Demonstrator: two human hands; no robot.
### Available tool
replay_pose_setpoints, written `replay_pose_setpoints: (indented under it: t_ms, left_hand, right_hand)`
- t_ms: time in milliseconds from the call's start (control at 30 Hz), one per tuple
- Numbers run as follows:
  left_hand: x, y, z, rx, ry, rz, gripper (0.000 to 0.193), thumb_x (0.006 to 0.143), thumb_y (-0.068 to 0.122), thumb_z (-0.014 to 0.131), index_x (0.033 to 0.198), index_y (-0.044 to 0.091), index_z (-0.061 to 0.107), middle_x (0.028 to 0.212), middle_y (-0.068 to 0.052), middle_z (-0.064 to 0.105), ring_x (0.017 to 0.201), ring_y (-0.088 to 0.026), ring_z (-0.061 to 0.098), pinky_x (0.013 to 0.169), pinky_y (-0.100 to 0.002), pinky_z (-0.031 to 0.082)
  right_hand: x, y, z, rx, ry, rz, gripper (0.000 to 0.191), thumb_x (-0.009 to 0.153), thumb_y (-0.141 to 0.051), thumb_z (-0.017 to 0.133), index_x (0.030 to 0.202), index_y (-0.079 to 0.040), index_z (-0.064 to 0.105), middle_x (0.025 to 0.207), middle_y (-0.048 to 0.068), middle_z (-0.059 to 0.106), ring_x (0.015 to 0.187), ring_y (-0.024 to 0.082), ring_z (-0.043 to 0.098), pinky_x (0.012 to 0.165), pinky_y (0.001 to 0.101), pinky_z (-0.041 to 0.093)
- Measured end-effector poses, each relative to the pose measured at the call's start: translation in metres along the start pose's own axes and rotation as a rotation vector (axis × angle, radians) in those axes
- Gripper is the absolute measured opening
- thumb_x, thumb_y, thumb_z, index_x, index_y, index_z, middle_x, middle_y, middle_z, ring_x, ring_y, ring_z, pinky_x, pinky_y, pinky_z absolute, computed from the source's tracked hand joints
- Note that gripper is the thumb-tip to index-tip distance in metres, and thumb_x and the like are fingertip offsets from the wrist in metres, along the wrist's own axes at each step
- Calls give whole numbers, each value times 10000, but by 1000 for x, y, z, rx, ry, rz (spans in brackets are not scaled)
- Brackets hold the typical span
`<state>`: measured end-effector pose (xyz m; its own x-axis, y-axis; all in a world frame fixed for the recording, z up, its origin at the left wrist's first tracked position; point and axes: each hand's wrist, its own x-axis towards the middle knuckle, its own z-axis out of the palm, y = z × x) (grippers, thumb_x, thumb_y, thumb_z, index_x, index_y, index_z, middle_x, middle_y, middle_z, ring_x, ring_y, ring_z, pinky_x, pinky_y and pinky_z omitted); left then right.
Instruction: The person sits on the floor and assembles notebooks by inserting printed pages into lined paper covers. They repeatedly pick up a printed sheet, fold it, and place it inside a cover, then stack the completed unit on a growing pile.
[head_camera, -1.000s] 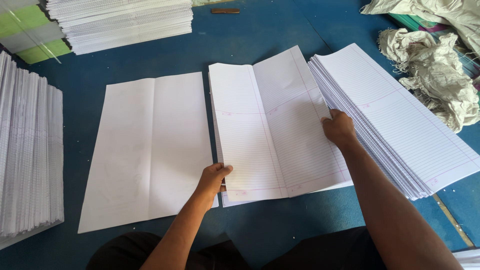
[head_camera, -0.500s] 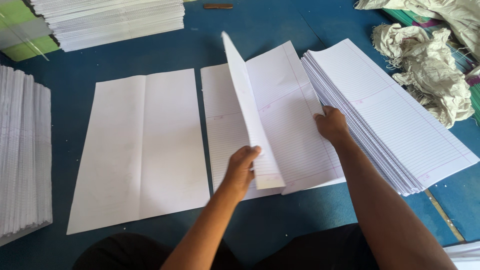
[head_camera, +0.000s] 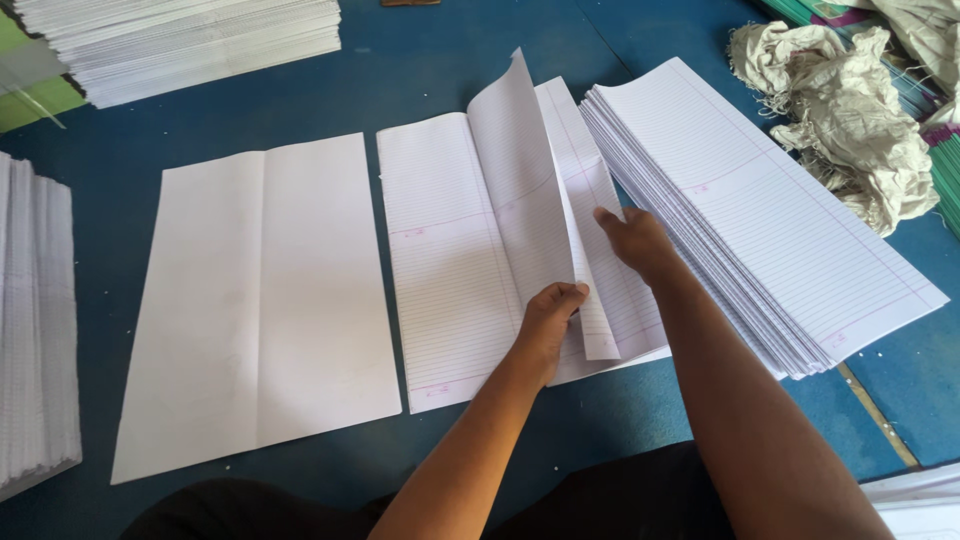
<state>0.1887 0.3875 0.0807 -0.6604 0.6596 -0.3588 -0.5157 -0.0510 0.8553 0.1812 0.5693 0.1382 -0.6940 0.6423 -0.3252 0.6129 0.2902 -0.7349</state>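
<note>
left hand (head_camera: 548, 318) pinching lifted ruled sheet (head_camera: 520, 180) over open ruled paper (head_camera: 450, 260); right hand (head_camera: 632, 240) flat, fingers spread, beside tall ruled stack (head_camera: 760, 210) on blue tabletop (head_camera: 440, 70).

2 hands show: the left hand (head_camera: 550, 320) and the right hand (head_camera: 635, 240). 2 flat spreads of paper lie side by side: 1 plain sheet (head_camera: 260, 300) and 1 lined sheet (head_camera: 450, 270). 3 stacks of paper show: 1 right (head_camera: 770, 220), 1 top left (head_camera: 190, 40), 1 far left (head_camera: 35, 320). 1 crumpled cloth (head_camera: 850, 110) lies top right.
</note>
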Motion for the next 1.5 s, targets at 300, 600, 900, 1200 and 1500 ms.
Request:
replay_pose_setpoints:
  t_ms: [300,600,900,1200,1500]
  left_hand:
    - [-4,-1,6,13,21,-114,439,945,400,611,1207,50,651,1313,-120,678,1350,-261,474,1207,-471,194]
    - [-23,-14,-32,243,552,25,482,884,168,609,1341,25,547,1362,-174,623,1254,-261,603,1037,-363,481]
    - [-36,-12,-67,-143,359,-163,456,939,166,614,1332,-64,609,1264,-252,679,1167,-334,636,941,-375,518]
    - [-35,-3,-75,-338,208,-270,472,928,197,652,1325,-43,562,1342,-257,605,1275,-305,581,1111,-343,451]
    - [-36,0,-80,-422,228,-276,495,908,195,677,1328,-36,551,1326,-232,611,1271,-291,587,1088,-349,480]
  right_hand:
    - [16,16,5,-54,-39,36,706,907,-365,699,1406,89,495,1271,317,620,1190,399,621,1006,507,502]
    - [19,20,-2,34,6,16,523,893,-57,633,1387,88,542,1174,285,695,1050,350,704,920,444,565]
    - [6,15,4,210,-73,115,407,908,-107,647,1257,101,617,1110,300,708,968,368,717,925,423,558]
    - [3,18,14,194,-114,208,583,896,-190,699,1367,98,512,1206,323,641,1021,369,697,957,431,559]
    - [-17,6,14,341,-139,312,708,877,-225,728,1372,199,449,1200,403,637,1017,410,735,840,391,621]
